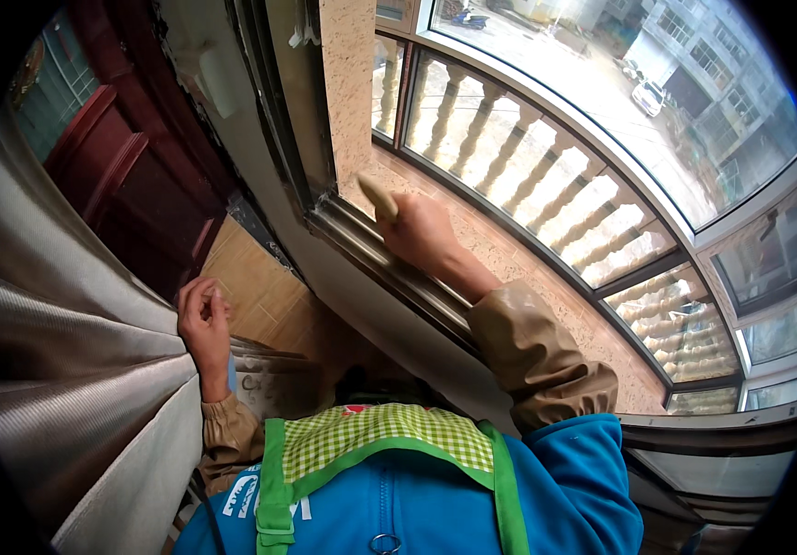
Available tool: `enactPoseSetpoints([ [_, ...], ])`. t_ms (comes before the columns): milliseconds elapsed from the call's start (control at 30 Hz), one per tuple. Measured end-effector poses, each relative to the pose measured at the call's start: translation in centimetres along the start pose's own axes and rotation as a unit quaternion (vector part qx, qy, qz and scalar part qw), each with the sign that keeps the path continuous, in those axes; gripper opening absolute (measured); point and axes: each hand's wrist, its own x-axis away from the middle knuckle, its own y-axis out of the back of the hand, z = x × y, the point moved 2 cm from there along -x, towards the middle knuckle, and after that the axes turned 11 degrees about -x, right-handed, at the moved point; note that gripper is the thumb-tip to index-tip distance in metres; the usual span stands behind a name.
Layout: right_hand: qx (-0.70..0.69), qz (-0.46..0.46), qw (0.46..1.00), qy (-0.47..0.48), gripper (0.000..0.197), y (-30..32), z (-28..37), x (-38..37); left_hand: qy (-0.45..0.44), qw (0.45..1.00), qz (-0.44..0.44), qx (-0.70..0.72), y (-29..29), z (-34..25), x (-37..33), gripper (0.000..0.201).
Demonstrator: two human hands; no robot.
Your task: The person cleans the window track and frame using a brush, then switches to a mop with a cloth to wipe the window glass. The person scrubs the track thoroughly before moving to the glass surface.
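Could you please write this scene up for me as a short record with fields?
Right grip: closed on a tan, elongated, handle-like object, over the brown metal window track
Left grip: fingers curled, beside the silvery pleated fabric curtain; whether it holds anything is unclear
Clothing: blue zipped jacket, green-and-white checked apron, shiny brown sleeve covers
Upper left: dark red panelled door
Beyond the glass: row of stubby balusters, white car
Lighting: bright outside, dimmer indoors

White lettering point(241, 498) marks the blue jacket point(347, 504), partly hidden by the apron strap point(273, 481).
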Motion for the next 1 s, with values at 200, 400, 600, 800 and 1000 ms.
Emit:
enactPoseSetpoints([
  [200, 0.158, -0.154, 0.973, 0.073, 0.001, 3.6, -2.1, -3.1, 0.023, 1.000, -0.004, -0.003, 0.7, -0.5, 0.1, 0.014],
  [400, -0.255, -0.277, 0.926, 0.024, 0.002, -6.3, 1.5, -6.1, 0.019, 1.000, 0.008, 0.000, 0.3, -1.3, -0.3, 0.014],
  [600, -0.008, -0.218, 0.972, 0.089, 0.006, -8.6, 1.4, -6.8, 0.024, 1.000, 0.003, -0.012, 1.4, -1.4, 0.3, 0.014],
  [800, -0.031, -0.180, 0.981, 0.073, 0.005, -5.7, 3.7, -7.6, 0.013, 0.998, -0.032, -0.043, 2.6, 0.5, 1.3, 0.015],
  [1000, 0.022, -0.198, 0.971, 0.135, 0.006, -9.3, 2.0, -7.3, 0.030, 0.998, -0.050, -0.032, 3.5, 0.8, 1.0, 0.014],
])
